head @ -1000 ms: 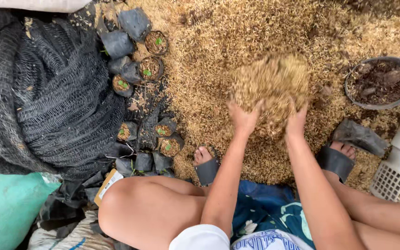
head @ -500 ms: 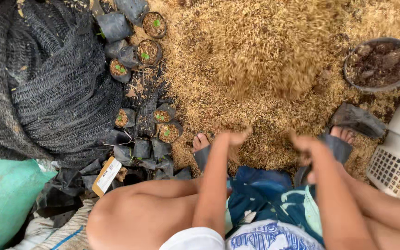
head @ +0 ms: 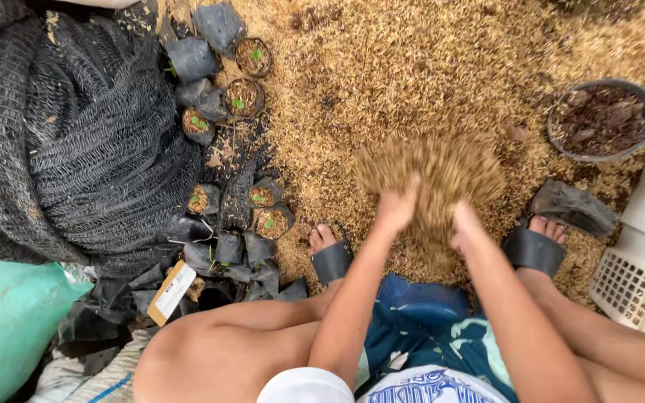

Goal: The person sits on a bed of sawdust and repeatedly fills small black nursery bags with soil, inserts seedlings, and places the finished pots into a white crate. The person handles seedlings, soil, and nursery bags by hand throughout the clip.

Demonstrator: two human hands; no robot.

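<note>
Tossing husks (head: 431, 168) again, both hands are back up from the lap. Left hand (head: 396, 209) and right hand (head: 464, 227) spread wide under the blurred clump.

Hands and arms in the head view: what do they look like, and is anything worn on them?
Both the left hand and the right hand are bare, with no gloves, rings or watch visible. The forearms are bare too, with no sleeves reaching them. The hands are motion-blurred, so finer detail cannot be told.
</note>
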